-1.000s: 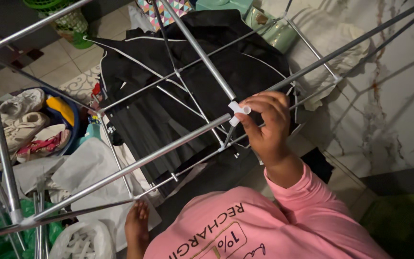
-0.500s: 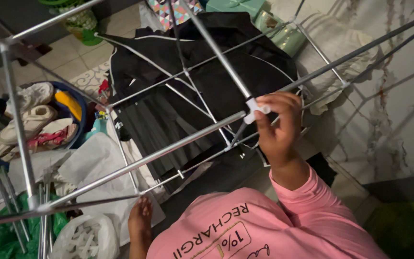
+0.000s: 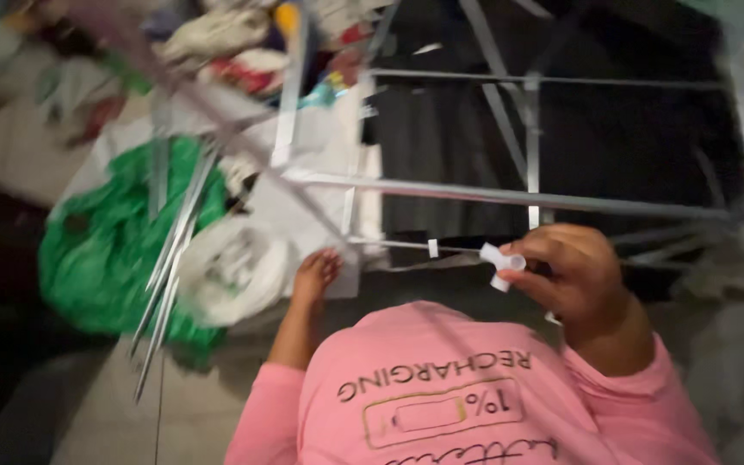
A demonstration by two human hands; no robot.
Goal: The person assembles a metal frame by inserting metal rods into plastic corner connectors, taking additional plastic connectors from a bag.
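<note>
1 white connector (image 3: 503,262) in rt hand (image 3: 580,274), 1 drying rack (image 3: 510,200)

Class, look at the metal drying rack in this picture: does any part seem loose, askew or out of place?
Yes. The right hand holds a small white plastic connector that appears detached from the grey metal rack. Loose rods slant across the green bag. Blur hides the joints.

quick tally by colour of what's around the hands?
White plastic T-shaped connector, in the right hand: 1
Grey metal drying-rack frame: 1
Green plastic bag, beyond the left hand: 1
Black cloth behind the rack: 1
Pink long-sleeved shirt: 1
Total: 5
</note>
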